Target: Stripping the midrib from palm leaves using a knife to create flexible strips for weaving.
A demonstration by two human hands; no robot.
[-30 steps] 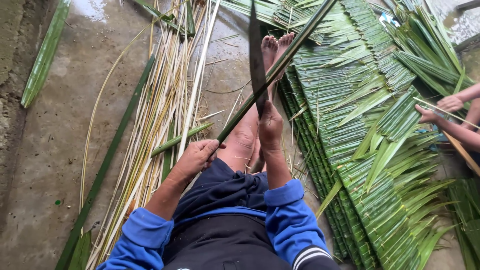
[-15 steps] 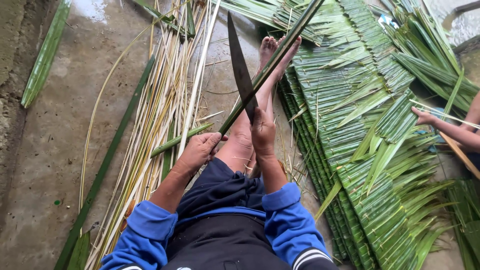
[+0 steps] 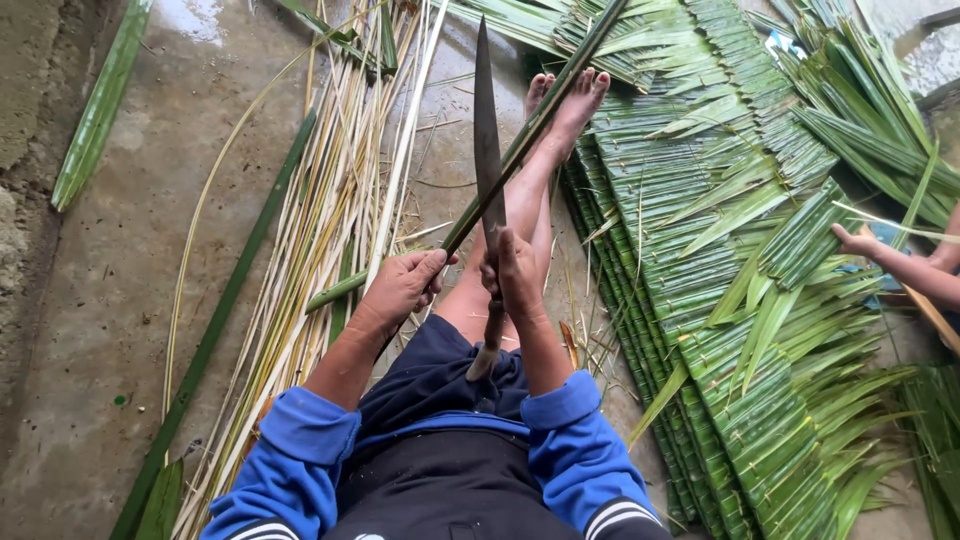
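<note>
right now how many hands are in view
3: left hand gripping the green stalk, right hand on the long knife, another person's hand at right on the leaves.

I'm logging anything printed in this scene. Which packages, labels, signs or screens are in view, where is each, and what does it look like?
None can be made out: no package, label, sign or screen.
Only a small blue and white scrap shows at the top right among the woven palm leaves; too small to tell what it is.
</note>
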